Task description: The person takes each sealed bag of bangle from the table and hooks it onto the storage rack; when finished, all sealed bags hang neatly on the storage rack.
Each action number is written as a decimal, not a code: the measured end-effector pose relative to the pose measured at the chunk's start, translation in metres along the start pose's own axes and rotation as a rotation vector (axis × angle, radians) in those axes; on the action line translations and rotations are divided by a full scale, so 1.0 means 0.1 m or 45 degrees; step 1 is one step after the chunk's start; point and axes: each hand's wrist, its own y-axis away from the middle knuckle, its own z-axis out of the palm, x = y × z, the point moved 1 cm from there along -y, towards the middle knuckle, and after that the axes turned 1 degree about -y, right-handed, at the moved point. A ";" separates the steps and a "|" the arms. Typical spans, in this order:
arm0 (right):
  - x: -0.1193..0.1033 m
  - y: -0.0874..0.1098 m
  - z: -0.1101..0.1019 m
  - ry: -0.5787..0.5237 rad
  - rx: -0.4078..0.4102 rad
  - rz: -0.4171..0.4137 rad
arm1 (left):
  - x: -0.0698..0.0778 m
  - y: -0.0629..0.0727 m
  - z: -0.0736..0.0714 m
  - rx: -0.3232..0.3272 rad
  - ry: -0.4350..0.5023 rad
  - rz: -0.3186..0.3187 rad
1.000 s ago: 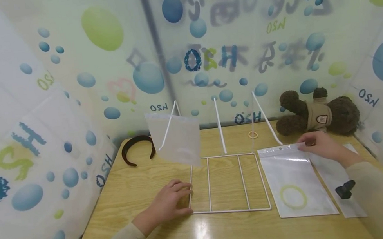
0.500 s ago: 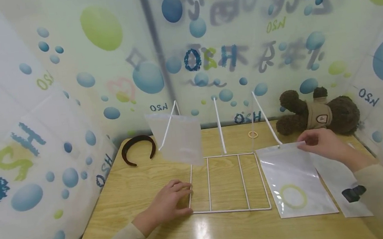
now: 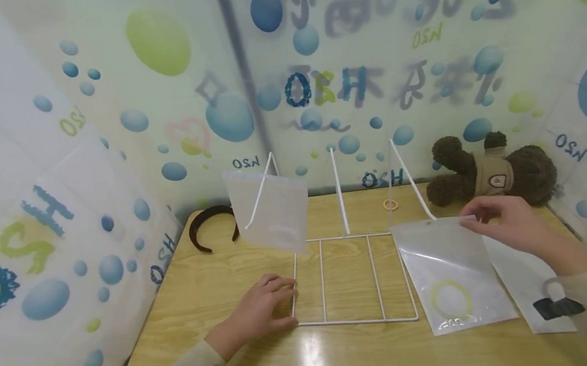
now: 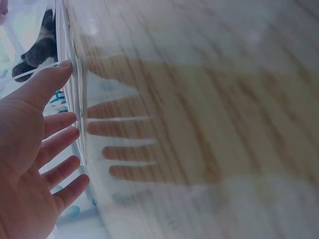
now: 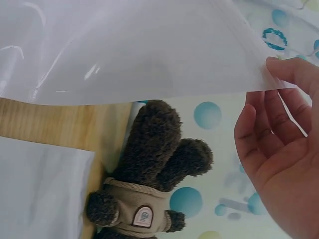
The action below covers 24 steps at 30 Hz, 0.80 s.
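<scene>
My right hand pinches the top corner of a clear zip bag between thumb and fingers. A pale yellow ring shows on or through the bag. The bag's top edge, with its small hole, is close to the tip of the rack's right prong; I cannot tell whether they touch. My left hand rests at the left side of the white wire rack, its fingers nearly straight against the frame in the left wrist view. Another bag hangs on the rack's left prong.
Another white bag lies under my right forearm. A brown plush bear lies at the back right. A dark headband is at the back left, and a small yellow ring lies behind the rack. Printed curtains surround the table.
My right hand has moved slightly right, and the bag's top edge has risen a little off the table, with its hole now near the right prong's tip. The left hand stays put.
</scene>
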 end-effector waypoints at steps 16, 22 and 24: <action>-0.51 0.12 -0.26 0.001 0.098 -0.218 | 0.01 -0.02 -0.04 -0.030 0.026 -0.022; -0.68 0.14 -0.32 -0.027 0.120 -0.316 | 0.02 -0.02 -0.04 -0.048 0.030 -0.030; -0.74 0.13 -0.34 -0.038 0.128 -0.369 | 0.02 -0.02 -0.03 -0.039 0.028 -0.024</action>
